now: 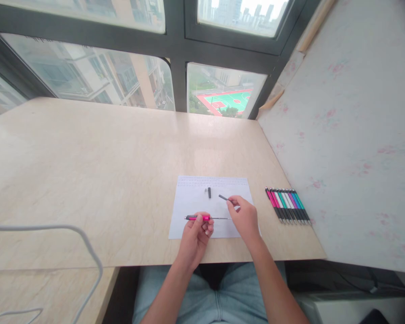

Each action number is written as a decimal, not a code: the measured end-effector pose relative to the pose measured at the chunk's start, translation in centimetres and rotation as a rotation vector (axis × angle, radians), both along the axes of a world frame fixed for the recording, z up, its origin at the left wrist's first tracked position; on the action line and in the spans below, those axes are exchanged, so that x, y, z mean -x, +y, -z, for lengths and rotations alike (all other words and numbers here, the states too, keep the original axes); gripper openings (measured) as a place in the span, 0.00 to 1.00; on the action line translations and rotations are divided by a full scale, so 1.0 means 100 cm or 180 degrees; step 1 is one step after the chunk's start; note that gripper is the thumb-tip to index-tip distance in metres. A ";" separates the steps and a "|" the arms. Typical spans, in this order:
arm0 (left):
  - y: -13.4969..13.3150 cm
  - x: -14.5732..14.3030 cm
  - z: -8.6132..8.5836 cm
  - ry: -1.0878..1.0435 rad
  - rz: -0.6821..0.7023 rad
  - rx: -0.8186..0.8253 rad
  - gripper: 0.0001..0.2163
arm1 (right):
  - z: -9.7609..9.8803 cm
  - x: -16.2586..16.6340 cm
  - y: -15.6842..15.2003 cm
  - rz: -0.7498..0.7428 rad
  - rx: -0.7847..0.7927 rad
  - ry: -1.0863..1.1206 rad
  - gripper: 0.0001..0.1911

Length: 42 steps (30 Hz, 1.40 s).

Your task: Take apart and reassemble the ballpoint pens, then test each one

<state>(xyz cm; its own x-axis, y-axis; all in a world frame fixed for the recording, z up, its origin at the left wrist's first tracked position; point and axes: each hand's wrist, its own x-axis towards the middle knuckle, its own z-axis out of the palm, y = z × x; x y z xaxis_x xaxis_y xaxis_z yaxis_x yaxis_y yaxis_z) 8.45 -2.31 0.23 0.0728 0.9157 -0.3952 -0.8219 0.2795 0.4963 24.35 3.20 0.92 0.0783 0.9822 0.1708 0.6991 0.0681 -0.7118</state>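
The pale cable (92, 253) loops off to my left. My left hand (196, 238) pinches the pink pen (205, 218) over the paper (189, 200), seemingly to steady its bare refill (219, 218); my right hand (245, 219) holds a slim dark piece (223, 198), away from the loose black sleeve (209, 193).

Pale blue jeans (165, 292) fill the bottom centre of the frame, the cloth softly creased, with a stitched seam (217, 300) running down the middle. The left hand (194, 238) and right hand (245, 219), at lower centre, are bare, and the slim forearms (275, 281) are uncovered down to the frame's lower edge.
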 end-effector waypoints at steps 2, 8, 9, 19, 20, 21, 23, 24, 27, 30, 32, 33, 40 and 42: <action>0.000 0.000 -0.001 -0.0031 0.0009 0.0007 0.12 | 0.002 0.010 0.010 0.0054 -0.0116 -0.0327 0.10; -0.002 0.000 -0.002 -0.0101 0.0030 -0.0011 0.11 | 0.007 0.029 0.023 0.0143 -0.0181 -0.1114 0.10; -0.002 0.000 -0.003 -0.0108 0.0033 -0.0026 0.11 | 0.008 0.030 0.024 0.0146 -0.0125 -0.1157 0.10; -0.003 0.000 -0.003 -0.0085 0.0059 -0.0058 0.11 | -0.006 0.018 0.012 -0.0189 0.0435 0.0796 0.18; -0.003 -0.001 -0.003 -0.0065 0.0061 -0.0062 0.11 | -0.010 0.012 0.006 -0.0289 0.0517 0.1332 0.20; -0.003 -0.001 -0.003 -0.0035 0.0064 -0.0072 0.11 | -0.015 0.007 0.000 -0.0427 0.0609 0.1760 0.21; -0.003 -0.003 -0.002 0.0062 0.0082 -0.0116 0.10 | -0.025 -0.005 -0.013 -0.0738 0.0727 0.2070 0.23; -0.003 -0.003 -0.001 0.0127 0.0089 -0.0147 0.10 | -0.031 -0.010 -0.019 -0.0857 0.0759 0.1966 0.21; -0.003 -0.005 0.001 0.0346 0.0111 -0.0274 0.08 | -0.043 -0.019 -0.033 -0.1041 0.0717 0.1370 0.11; -0.003 -0.005 0.002 0.0494 0.0192 -0.0397 0.08 | -0.046 -0.021 -0.038 -0.1097 0.0508 0.1124 0.06; -0.004 -0.005 0.001 0.0573 0.0267 -0.0465 0.08 | -0.044 -0.021 -0.038 -0.1101 0.0415 0.1070 0.05; -0.004 -0.005 0.001 0.0612 0.0297 -0.0486 0.08 | -0.042 -0.021 -0.038 -0.1093 0.0379 0.1047 0.04; -0.004 -0.006 -0.001 0.0867 0.0400 -0.0535 0.07 | -0.044 -0.025 -0.040 -0.1357 0.0304 0.0711 0.07; -0.004 -0.007 -0.001 0.0984 0.0444 -0.0599 0.07 | -0.048 -0.028 -0.041 -0.1439 0.0344 0.0531 0.08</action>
